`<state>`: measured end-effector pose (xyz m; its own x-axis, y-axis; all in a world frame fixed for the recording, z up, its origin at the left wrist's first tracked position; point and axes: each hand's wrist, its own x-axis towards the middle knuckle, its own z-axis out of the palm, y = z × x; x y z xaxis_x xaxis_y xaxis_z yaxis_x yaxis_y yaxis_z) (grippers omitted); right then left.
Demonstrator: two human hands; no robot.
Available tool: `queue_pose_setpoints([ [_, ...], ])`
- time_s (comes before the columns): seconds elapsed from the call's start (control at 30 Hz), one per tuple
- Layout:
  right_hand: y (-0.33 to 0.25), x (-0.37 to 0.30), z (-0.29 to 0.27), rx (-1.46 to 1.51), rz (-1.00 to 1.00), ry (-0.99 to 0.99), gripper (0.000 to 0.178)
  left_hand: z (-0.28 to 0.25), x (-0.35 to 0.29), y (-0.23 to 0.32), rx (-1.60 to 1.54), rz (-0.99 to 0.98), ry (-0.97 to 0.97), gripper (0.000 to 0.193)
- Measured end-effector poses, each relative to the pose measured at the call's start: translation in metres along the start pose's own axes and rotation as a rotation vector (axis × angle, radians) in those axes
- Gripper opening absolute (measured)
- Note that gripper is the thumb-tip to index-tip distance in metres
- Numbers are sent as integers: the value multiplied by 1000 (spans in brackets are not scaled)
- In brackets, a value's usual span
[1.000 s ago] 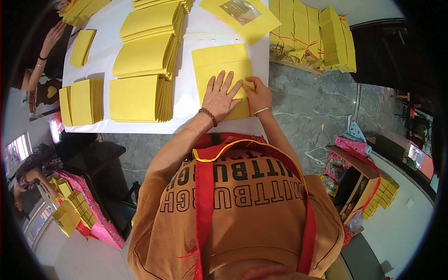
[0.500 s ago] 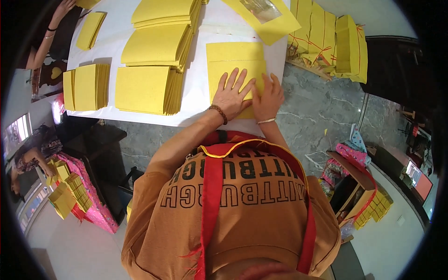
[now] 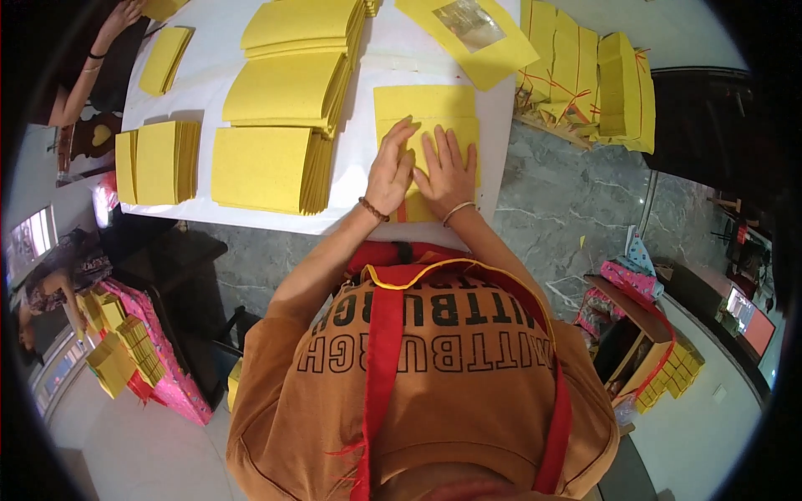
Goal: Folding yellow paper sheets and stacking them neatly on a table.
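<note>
A folded yellow paper sheet (image 3: 424, 102) lies near the table's front edge, with a fold line across its upper part. My left hand (image 3: 391, 169) rests on its left side, fingers stretched out and held close together, tilted onto its edge. Flat on the right half of the paper, my right hand (image 3: 449, 177) spreads its fingers, the thumb reaching toward the left hand. Below the left hand a narrow red strip (image 3: 401, 212) shows on the paper. The hands cover the middle of the sheet.
Stacks of folded yellow paper (image 3: 259, 167) stand to the left on the white tabletop (image 3: 351, 188). A yellow sheet with a shiny patch (image 3: 510, 63) lies at the far right. Tied yellow bundles (image 3: 576, 75) sit beyond the right edge. Another person's arm (image 3: 93, 71) reaches in at far left.
My right hand has flattened out on the paper and moved left. My left hand has drawn slightly left and turned onto its edge, and the red strip has come into view.
</note>
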<state>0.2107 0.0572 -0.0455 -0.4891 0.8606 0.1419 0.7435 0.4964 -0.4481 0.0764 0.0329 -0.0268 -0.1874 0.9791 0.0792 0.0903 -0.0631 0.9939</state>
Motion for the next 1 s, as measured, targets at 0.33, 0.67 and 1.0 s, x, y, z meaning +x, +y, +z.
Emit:
queue_pose_setpoints([
  [0.33, -2, -1, -5, -92, -34, -83, 63, -19, 6, -5, 1144, 259, -303, 64],
  [0.67, 21, 15, -24, -88, -53, -110, 86, -20, 8, -8, 1139, 237, -357, 68],
  [1.0, 30, 11, -12, -77, -93, -5, 87, -22, -6, 16, 1274, 565, -394, 59],
])
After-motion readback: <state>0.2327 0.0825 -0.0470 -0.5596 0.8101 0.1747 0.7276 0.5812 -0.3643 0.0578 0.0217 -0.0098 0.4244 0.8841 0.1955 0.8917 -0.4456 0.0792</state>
